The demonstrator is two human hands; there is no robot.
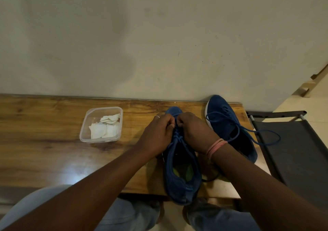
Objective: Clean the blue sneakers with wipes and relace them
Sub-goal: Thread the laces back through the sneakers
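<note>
Seemingly at the relacing step, a person's left hand [158,133] and right hand [190,131] each pinch the lace [178,138] over the near sneaker [179,161] at the table's [53,152] right end. Next comes threading or tightening; the far sneaker [229,124] lies just right, laces loose, wipes [104,126] boxed well left.

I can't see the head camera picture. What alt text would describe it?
Two hands, left hand and right hand, pinch the laces of a blue sneaker on a wooden table. A second sneaker lies to its right, laces loose; a clear tub of wipes sits left.
</note>
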